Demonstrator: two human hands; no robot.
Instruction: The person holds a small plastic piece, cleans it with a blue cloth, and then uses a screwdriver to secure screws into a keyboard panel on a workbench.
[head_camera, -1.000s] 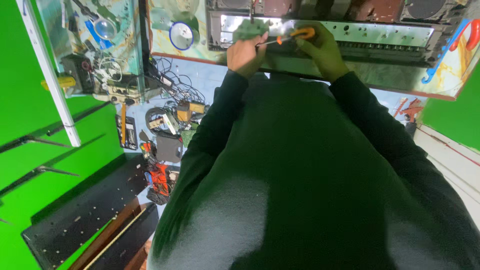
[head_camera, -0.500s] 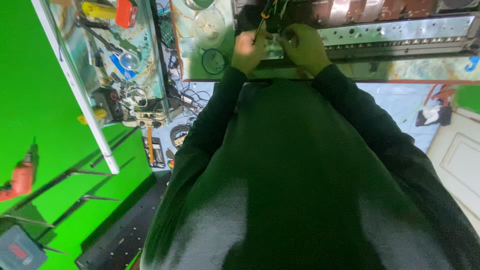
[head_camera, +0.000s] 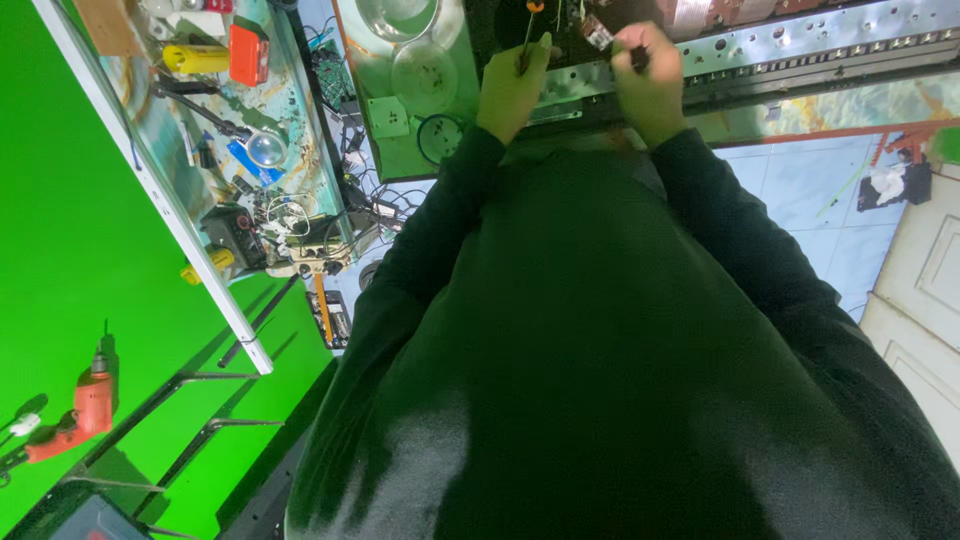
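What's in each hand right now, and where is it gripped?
Left hand grips a screwdriver by its dark shaft, below the orange handle. Right hand pinches something small and dark; cannot tell what.

The top edge is cutting off the metal chassis (head_camera: 800, 45) and the glass bowl (head_camera: 400, 15). The left hand (head_camera: 512, 90) is covering most of the screwdriver (head_camera: 530, 30); only its orange end is showing. The right hand (head_camera: 650, 85) is hiding what its fingers are pinching. The person's dark sweater (head_camera: 600, 380) is blocking the surface's near edge.
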